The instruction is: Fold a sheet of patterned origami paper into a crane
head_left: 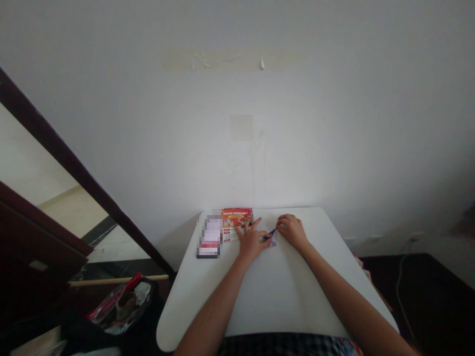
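Observation:
My left hand (253,239) pinches one end of a thin, pointed blue piece (272,232) between thumb and forefinger, its other fingers spread over the edge of a leaflet. My right hand (291,228) is closed at the other end of the blue piece, fingertips together. Just below the blue piece shows a small paper (272,243) with a pink and purple print; I cannot tell whether the two are one folded sheet. The orange and white leaflet (236,215) lies flat by my left fingers, partly covered by them.
A phone (211,238), its screen blurred out, lies at the left of the white table (278,296). The table's far edge meets the wall (315,123). A bag of things (124,304) is on the floor at left, and a cable (400,282) hangs at right.

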`<state>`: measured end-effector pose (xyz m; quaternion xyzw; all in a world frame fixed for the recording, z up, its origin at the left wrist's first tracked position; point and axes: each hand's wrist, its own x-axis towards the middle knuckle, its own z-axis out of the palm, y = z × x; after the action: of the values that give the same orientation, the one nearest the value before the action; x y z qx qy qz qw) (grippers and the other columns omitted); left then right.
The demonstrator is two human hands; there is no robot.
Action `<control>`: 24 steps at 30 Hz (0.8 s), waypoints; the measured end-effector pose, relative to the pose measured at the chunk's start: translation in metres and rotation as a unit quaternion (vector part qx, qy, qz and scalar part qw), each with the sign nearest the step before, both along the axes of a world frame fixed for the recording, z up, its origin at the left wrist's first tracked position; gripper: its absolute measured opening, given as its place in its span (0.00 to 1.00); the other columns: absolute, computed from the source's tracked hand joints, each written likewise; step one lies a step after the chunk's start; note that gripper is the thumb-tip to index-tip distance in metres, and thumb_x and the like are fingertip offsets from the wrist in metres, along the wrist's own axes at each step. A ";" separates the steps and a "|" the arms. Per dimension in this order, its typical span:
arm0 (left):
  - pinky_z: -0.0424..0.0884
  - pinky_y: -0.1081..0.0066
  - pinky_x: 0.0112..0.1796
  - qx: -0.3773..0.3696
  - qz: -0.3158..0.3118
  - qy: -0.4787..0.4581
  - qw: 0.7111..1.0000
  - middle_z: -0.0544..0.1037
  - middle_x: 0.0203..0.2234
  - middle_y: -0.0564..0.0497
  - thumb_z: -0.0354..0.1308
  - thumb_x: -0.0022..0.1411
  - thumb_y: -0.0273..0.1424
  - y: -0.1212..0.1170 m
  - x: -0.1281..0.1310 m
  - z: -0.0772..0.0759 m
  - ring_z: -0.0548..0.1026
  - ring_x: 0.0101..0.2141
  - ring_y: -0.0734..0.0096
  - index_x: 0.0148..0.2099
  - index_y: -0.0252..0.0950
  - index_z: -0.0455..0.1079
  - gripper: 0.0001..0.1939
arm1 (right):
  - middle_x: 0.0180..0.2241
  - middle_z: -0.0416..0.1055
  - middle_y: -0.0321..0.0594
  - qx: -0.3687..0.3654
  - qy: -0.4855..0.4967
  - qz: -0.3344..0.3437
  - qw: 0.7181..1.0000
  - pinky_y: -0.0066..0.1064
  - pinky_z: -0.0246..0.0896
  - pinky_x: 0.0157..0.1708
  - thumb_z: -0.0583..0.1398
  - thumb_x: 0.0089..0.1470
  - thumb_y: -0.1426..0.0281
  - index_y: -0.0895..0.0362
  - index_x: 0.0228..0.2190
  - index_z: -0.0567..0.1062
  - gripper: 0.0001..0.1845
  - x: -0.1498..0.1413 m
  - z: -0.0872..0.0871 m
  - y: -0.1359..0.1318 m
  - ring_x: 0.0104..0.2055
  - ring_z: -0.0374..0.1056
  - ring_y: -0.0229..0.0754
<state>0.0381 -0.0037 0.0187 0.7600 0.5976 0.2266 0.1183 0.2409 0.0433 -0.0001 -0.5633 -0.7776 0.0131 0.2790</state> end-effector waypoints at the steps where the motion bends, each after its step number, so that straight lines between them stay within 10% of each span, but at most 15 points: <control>1: 0.33 0.27 0.59 0.000 0.000 -0.001 1.000 0.59 0.67 0.63 0.66 0.56 0.45 0.000 0.000 0.000 0.49 0.66 0.45 0.40 0.58 0.80 0.08 | 0.46 0.75 0.40 0.000 0.009 0.002 1.000 0.42 0.59 0.50 0.60 0.58 0.67 0.50 0.35 0.78 0.06 0.001 -0.001 0.000 0.52 0.65 0.47; 24: 0.33 0.27 0.59 -0.007 0.006 0.008 1.000 0.59 0.67 0.62 0.66 0.56 0.44 -0.002 0.001 0.002 0.49 0.67 0.46 0.40 0.58 0.79 0.08 | 0.44 0.75 0.41 0.021 0.015 0.020 0.999 0.42 0.60 0.49 0.60 0.58 0.64 0.49 0.34 0.80 0.08 0.002 -0.005 -0.001 0.51 0.65 0.48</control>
<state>0.0391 -0.0053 0.0208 0.7572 0.6047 0.2173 0.1175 0.2430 0.0420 -0.0050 -0.5413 -0.7847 0.0106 0.3018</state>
